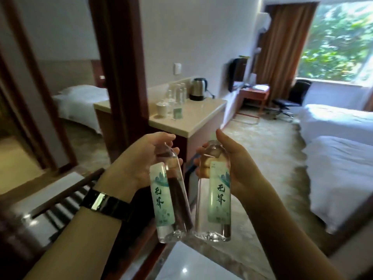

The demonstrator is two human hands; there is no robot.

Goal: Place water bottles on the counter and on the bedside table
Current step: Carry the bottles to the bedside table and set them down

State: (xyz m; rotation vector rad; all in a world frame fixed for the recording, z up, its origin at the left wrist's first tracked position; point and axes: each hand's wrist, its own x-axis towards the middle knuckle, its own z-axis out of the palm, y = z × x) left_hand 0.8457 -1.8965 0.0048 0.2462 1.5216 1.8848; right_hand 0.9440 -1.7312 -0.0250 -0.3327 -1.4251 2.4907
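Note:
I hold two clear water bottles with pale green labels, side by side at chest height. My left hand (pixel 141 158) grips the neck of the left water bottle (pixel 169 201). My right hand (pixel 232 164) grips the top of the right water bottle (pixel 216 197). A black watch sits on my left wrist. The cream-topped counter (pixel 193 120) stands ahead, just beyond my hands. No bedside table can be made out in this view.
On the counter stand a steel kettle (pixel 198 88), several glasses (pixel 178 93), a white lidded cup (pixel 162 108) and a small bottle. A mirror with dark wooden frame is at left. Beds (pixel 339 158) lie right, a desk and black chair (pixel 290 98) by the window.

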